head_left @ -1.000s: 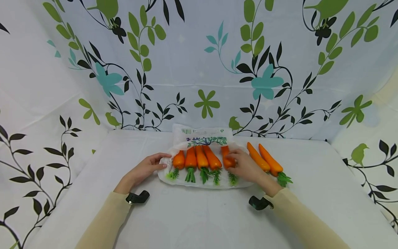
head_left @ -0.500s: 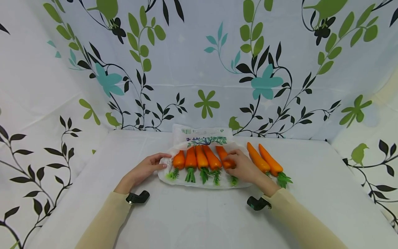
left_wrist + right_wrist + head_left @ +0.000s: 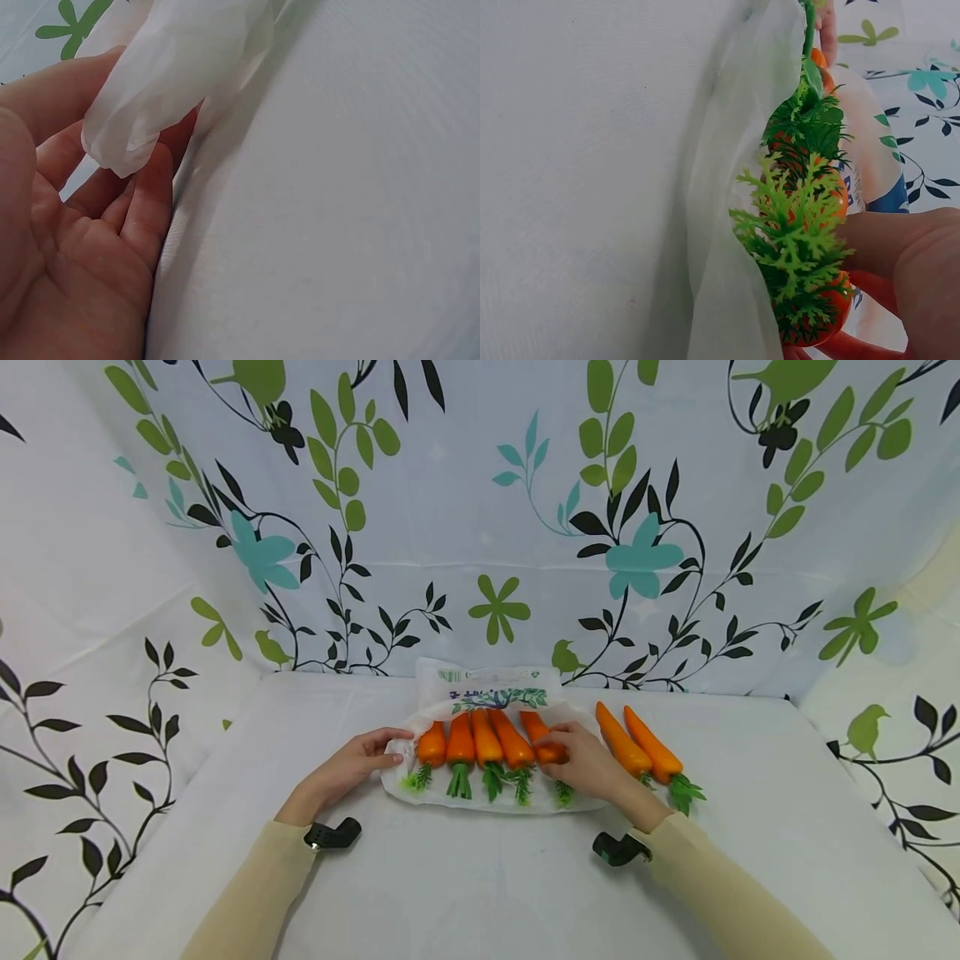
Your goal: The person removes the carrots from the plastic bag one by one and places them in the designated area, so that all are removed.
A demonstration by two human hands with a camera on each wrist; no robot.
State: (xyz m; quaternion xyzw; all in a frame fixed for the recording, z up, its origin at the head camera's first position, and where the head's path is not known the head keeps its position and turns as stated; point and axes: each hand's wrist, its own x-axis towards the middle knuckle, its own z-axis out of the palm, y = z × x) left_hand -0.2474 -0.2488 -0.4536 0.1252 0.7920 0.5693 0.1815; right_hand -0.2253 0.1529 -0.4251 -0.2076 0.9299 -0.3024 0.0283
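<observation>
Fingers [image 3: 572, 730] | right hand [image 3: 590, 763]: carrot [image 3: 536, 728] gripped by thick end, at fingertips | left hand [image 3: 351, 770]: bag [image 3: 491, 680] edge held

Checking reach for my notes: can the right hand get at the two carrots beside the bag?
Likely yes: the two carrots lie uncovered beside the right hand, though it grips another carrot.

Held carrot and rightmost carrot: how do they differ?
The held carrot sits partly inside the bag, gripped by the right hand; the rightmost carrot lies on the table, ungripped. The bag covers the held carrot's tip; the rightmost carrot's shows. Both are orange with green tops.
</observation>
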